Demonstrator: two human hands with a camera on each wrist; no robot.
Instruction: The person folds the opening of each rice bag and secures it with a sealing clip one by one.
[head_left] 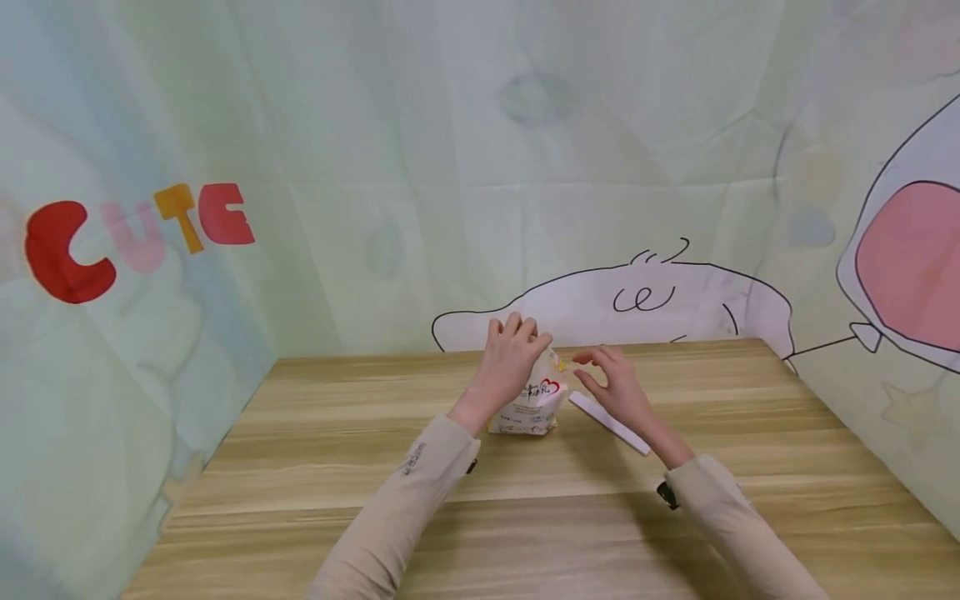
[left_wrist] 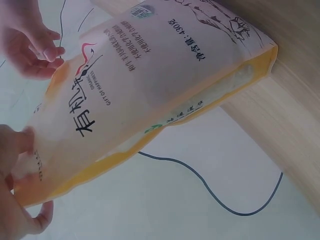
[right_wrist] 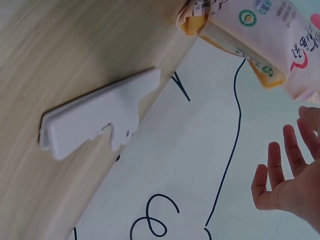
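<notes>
The left hand pinches the upper part of a pale printed bag, thumb and fingers on it; the bag stands upright on the wood-grain tabletop, towards its far edge, with dark lettering, a red heart-like mark and yellow-orange side edges. Just right of the bag is the right hand, its fingers spread and gently bent, thumb held apart, gripping nothing; its fingertips come close to the bag's upper side, though I cannot tell whether they touch. Below the right hand, a long white plastic piece, notched along one edge, lies slantwise on the tabletop, beside the bag and apart from it. Farthest right, on the pale backdrop, is a drawn balloon with a pink centre
</notes>
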